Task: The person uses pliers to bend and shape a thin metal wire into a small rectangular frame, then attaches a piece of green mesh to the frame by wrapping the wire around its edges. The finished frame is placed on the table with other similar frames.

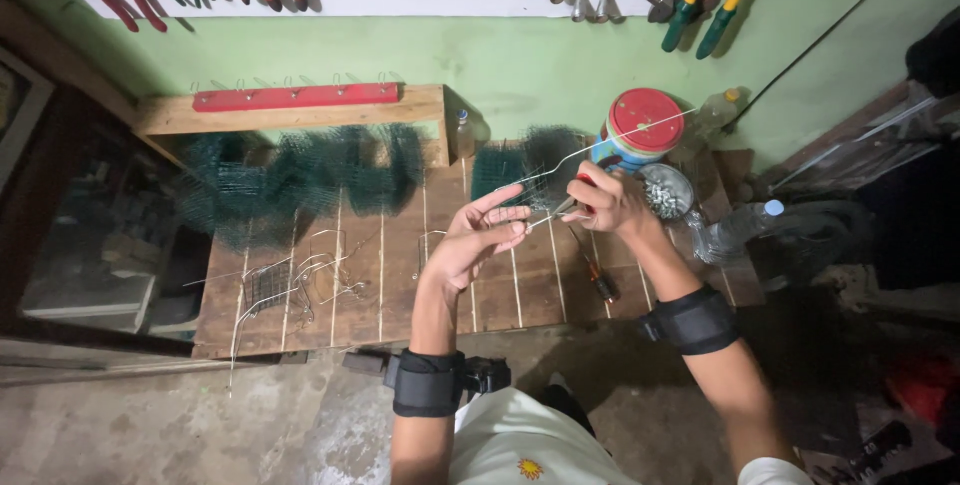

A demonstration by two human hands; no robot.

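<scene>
Above the wooden slatted workbench (pixel 400 275), both hands meet near its right half. Held out palm-up with fingers loosely spread, the left hand (pixel 478 238) has its fingertips touching the near end of a thin steel wire (pixel 610 142); whether it pinches the wire cannot be told. Closed tightly, the right hand (pixel 607 200) grips a small tool with a red handle, seemingly pliers (pixel 573 204), whose tip meets the wire just beside the left fingers. From there the wire's long axis runs up and to the right, rising over a red-lidded can (pixel 645 121) and pointing toward the green wall. Behind the hands lie pieces of dark green mesh (pixel 300 173), one larger stretch to the left and a smaller piece (pixel 520 167) right by the wire. A screwdriver (pixel 595 273) lies on the bench below the right wrist. Bent wire pieces (pixel 300 280) sit on the left part of the bench, well apart from the hands, and a clear plastic bottle (pixel 735 230) stands at the right edge.
</scene>
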